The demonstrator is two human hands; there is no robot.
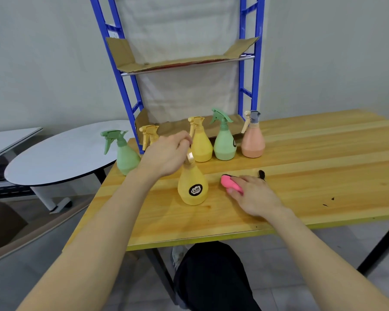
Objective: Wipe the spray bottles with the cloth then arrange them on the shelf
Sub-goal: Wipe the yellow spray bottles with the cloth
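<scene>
A yellow spray bottle (192, 186) with a black label stands upright near the table's middle. My left hand (166, 153) grips its spray head from above. To its right my right hand (252, 194) rests on the wooden table (312, 180) and holds a pink cloth (230, 184) against it. Behind stand several more bottles: a green one (126, 157) at the left, a yellow one (149, 135) partly hidden by my hand, a yellow one (201, 144), a green one (224, 142) and a peach one (253, 140). The blue shelf (126, 86) rises at the back.
Cardboard sheets (177, 61) line the shelf's levels, which hold no bottles. A round grey table (61, 151) stands to the left of the wooden table. My dark-clothed leg (211, 277) is under the table's front edge. Small dark scraps (328, 202) lie at the right.
</scene>
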